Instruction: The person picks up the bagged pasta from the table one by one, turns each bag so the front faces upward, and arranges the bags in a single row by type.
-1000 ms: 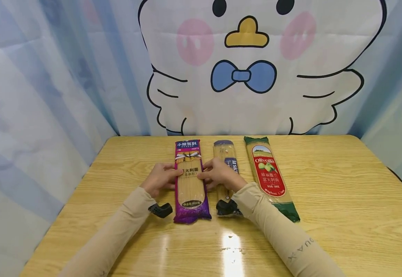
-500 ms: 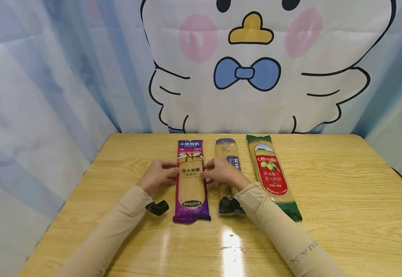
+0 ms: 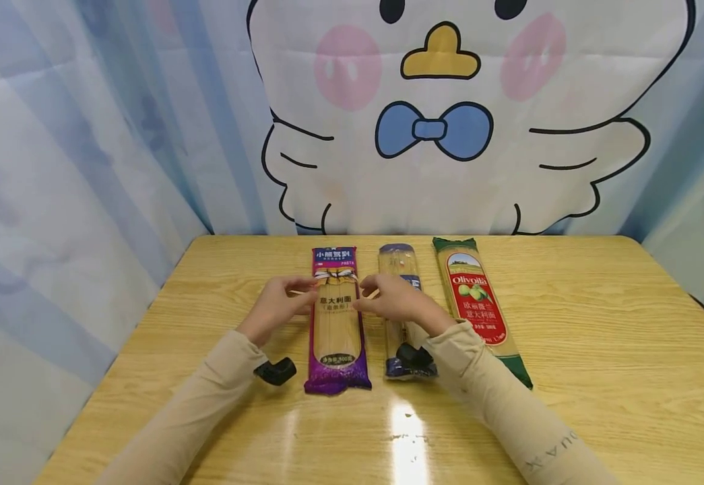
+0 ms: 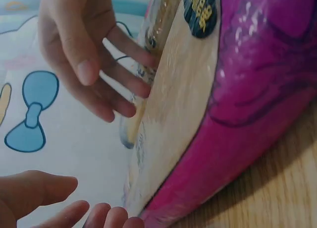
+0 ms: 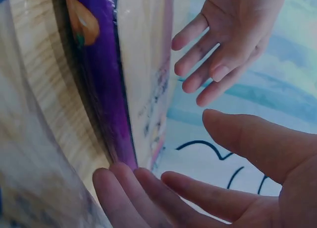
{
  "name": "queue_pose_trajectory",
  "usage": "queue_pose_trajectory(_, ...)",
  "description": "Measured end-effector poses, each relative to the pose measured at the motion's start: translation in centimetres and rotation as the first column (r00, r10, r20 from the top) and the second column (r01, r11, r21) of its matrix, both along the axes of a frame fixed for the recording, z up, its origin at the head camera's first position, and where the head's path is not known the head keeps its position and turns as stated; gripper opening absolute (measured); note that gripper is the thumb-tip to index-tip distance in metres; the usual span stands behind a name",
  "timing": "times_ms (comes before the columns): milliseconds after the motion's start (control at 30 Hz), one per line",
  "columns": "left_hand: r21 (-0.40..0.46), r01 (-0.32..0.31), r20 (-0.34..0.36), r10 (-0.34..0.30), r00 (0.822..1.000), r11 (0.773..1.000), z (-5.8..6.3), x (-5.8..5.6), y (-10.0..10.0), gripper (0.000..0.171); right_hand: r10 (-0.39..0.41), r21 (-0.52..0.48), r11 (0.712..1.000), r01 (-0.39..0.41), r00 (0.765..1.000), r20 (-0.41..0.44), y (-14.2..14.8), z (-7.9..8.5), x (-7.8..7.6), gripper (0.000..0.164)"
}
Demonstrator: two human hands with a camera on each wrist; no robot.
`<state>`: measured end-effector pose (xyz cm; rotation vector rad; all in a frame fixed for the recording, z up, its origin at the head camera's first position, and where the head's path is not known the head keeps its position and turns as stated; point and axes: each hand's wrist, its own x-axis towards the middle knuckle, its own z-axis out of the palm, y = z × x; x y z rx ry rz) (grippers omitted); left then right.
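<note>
A purple-edged bag of spaghetti lies flat on the table, its clear front showing pale strands. On its left side is my left hand, fingers loosely bent, fingertips right at the bag's edge. My right hand faces it from the other side, thumb near the bag's right edge. In the left wrist view the thumb and fingers of my left hand are apart with nothing between them. The right wrist view shows my right hand likewise spread and holding nothing.
Under my right hand and wrist lies a second pasta bag with a blue end, partly hidden. Farther right, a green-ended spaghetti bag with a red label lies slanted, partly behind my sleeve. A cartoon-printed curtain hangs behind the wooden table.
Both hands have come off the purple bag's sides, with their fingers loosened. My right wrist has shifted slightly right. The bags lie in nearly the same places; the head view has tilted a little.
</note>
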<state>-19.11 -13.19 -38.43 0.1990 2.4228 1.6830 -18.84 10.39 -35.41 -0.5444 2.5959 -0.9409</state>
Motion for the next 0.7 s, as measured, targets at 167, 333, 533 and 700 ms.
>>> queue_pose_trajectory(167,-0.139,-0.011,-0.127,-0.007,0.992,0.990,0.9,1.1,0.8,0.037,0.053,-0.020,0.998,-0.055,0.994,-0.099,0.7,0.7,0.7,0.054)
queue_pose_trajectory(333,-0.248,-0.039,-0.297,-0.038,0.954,0.968,2.1,2.0,1.5,0.039,0.047,-0.028,0.998,-0.054,0.981,-0.187,1.5,1.6,1.6,0.055)
queue_pose_trajectory(533,-0.370,-0.100,-0.437,-0.078,0.896,0.924,3.3,3.1,2.1,0.040,0.043,0.017,0.999,-0.040,0.965,-0.260,2.9,2.5,2.8,0.060)
queue_pose_trajectory(700,-0.480,-0.140,-0.518,-0.152,0.842,0.866,3.5,4.2,2.2,0.048,0.064,0.079,0.996,-0.040,0.940,-0.335,3.9,2.7,3.8,0.065)
